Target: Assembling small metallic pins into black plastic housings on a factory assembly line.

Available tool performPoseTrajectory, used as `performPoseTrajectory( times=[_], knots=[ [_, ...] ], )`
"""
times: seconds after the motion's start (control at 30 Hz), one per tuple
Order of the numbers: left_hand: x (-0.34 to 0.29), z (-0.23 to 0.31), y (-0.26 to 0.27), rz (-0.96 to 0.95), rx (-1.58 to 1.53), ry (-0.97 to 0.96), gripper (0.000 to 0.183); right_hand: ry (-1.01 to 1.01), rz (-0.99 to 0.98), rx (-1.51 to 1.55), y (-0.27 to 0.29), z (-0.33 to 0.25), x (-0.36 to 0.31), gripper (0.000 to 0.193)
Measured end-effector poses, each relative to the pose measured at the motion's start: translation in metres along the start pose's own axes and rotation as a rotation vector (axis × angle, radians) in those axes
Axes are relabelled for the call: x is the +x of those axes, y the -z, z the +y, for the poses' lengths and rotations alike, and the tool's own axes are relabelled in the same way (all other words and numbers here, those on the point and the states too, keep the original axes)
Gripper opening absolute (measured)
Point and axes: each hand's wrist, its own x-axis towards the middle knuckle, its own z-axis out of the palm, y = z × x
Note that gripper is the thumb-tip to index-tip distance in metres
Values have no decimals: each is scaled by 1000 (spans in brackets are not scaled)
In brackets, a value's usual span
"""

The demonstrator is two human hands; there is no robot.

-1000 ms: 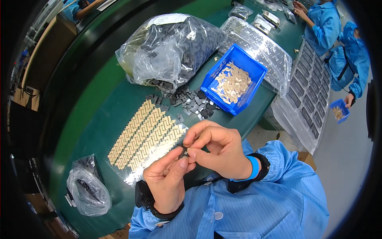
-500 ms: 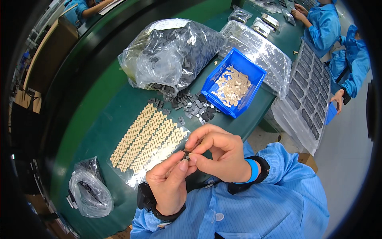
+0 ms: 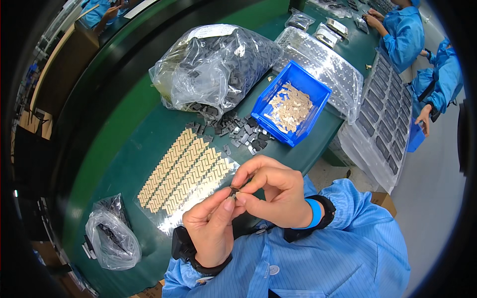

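Fingertips of both hands meet over a small dark plastic piece (image 3: 233, 191). My left hand (image 3: 212, 224) pinches it between thumb and forefinger from the left. From the right, my right hand (image 3: 276, 191) closes its thumb and fingers on the same piece; the fingertips hide most of it. Just beyond my hands lies a clear sheet with rows of tan L-shaped stickers (image 3: 184, 174). Loose black plastic pieces (image 3: 243, 131) are heaped past the sheet, and a blue bin (image 3: 258, 107) with many tan slips (image 3: 290, 107) stands beside them.
A large clear bag of black parts (image 3: 213, 69) stands at the back; a smaller plastic bag (image 3: 113, 241) lies at left. Clear trays (image 3: 323, 69) and a tray of dark parts (image 3: 382, 114) are to the right. Co-workers in blue (image 3: 402, 37) are at far right and far left.
My hands stay almost in place, still pinching the dark piece. The co-worker at the right edge has shifted slightly, with the blue object at that hand showing more.
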Motion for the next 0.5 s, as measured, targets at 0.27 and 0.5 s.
performPoseTrajectory(
  times=[0.27,0.5],
  knots=[
    [1,-3,4,-61,-33,-43,18,52,-36,-43,3,2,0,8],
    [1,-6,7,-61,112,-178,18,253,-116,-380,11,-7,10,14]
  ],
)
